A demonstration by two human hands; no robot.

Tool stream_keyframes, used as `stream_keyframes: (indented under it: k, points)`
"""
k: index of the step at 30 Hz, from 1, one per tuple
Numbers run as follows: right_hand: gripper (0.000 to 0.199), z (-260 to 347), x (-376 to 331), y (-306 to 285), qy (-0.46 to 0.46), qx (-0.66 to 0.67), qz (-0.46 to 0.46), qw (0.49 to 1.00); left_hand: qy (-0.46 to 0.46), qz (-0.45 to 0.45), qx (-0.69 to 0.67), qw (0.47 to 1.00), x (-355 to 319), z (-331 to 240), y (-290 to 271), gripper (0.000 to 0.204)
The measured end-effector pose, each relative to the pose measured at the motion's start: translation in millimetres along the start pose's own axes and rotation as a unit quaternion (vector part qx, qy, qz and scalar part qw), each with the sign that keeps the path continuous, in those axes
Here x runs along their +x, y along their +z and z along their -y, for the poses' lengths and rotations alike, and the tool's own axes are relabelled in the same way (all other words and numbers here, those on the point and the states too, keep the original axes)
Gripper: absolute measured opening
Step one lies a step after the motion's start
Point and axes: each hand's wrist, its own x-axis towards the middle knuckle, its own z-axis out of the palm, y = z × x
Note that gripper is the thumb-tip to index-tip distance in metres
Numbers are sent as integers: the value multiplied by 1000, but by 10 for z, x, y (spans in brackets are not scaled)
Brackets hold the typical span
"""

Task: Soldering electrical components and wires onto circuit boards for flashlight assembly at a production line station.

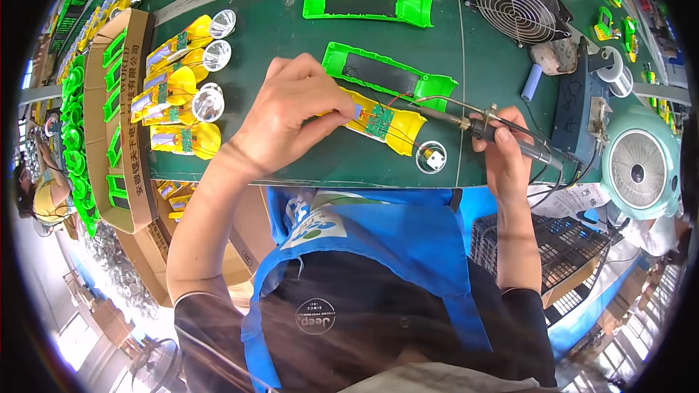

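Observation:
My right hand [508,149] is closed round a soldering iron [484,129] with a thin metal guide tube along it. The iron points left, its tip over a yellow lamp housing [406,131] with a green circuit board [380,121]. My left hand [295,113] pinches at the housing's left end; its fingers hide what they grip. Just behind lies a green frame [386,73] with a dark panel, thin wires running between it and the board. A round reflector [432,158] with a white back is wired to the housing's right end.
Yellow housings [175,94] with reflectors stand in a row at left, beside a cardboard box [142,124] of green frames. Two more green frames [368,6] lie at the back. A black fan [518,4], blue cylinder [531,81], solder spool [619,76] and blue-grey soldering station [580,105] are at right.

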Motion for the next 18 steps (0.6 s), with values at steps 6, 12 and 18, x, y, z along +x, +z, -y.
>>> stream_keyframes:
  k: [6, 12, 18]
  points:
    - [28, 34, 135, 121, 56, -92, 55, 993, 35, 13, 59, 998, -7, -41, 183, 15]
    - [29, 80, 218, 182, 102, -121, 64, 985, -31, 32, 40, 998, 42, -104, 219, 10]
    - [23, 94, 258, 175, 103, -111, 65, 986, -50, 47, 36, 997, 108, -127, 209, 11]
